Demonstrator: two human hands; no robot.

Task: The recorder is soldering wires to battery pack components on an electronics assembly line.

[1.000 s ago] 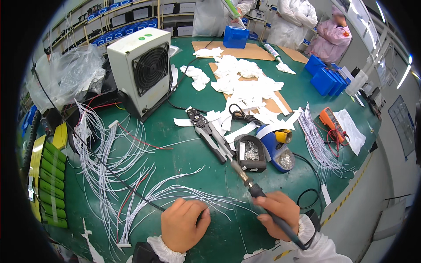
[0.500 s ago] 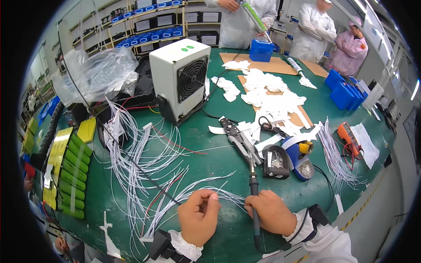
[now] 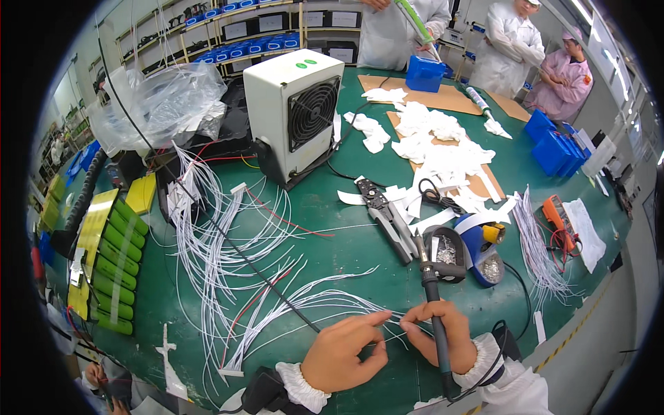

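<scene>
At the far left of my green counter (image 3: 332,256) lies a row of green battery cells (image 3: 114,266), and beside it white wire harnesses (image 3: 207,249) fan out toward me. Behind them stands a white fan unit (image 3: 294,114). My left hand (image 3: 342,360) has its fingers (image 3: 377,319) pinched shut on the thin white wires (image 3: 332,301) near the counter's front edge. Just right of it, almost touching, my right hand (image 3: 443,335) is closed around the handle of a soldering iron (image 3: 432,297), whose tip points away from me toward wire strippers (image 3: 387,218) and a black tip-cleaner tin (image 3: 446,252). Farther right sit a blue holder (image 3: 481,249), more white wires and an orange meter (image 3: 560,218).
</scene>
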